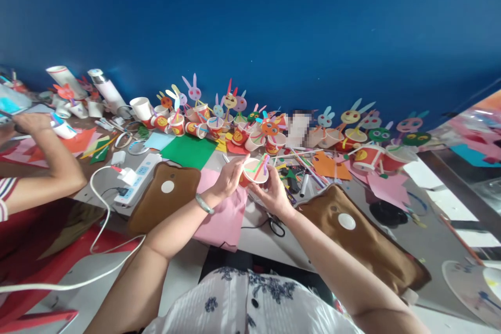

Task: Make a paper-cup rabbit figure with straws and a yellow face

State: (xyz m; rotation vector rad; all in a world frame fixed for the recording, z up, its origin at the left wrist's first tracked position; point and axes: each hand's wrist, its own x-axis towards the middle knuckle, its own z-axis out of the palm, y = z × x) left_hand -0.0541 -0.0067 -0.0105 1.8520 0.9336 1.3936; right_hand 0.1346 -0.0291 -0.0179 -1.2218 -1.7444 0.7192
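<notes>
In front of me a paper cup (254,172), white inside and red outside, is tilted so that its open mouth faces me. Green, red and purple strips stick out of its mouth. My left hand (230,178) is closed round the cup's left side, with a bangle on that wrist. On the cup's right and lower side, my right hand (275,195) grips it too, its fingers near the purple strip. Pink paper (219,214) lies under my left forearm. Black-handled scissors (277,227) rest on the table just below my right hand.
Several paper cups with animal faces (270,126) line the blue wall. Brown cushion-like pads (168,193) flank my arms. A power strip (139,180) with a white cable stands left. Markers (304,185) and paper scraps lie right. Another person's arm (43,162) reaches in from the left.
</notes>
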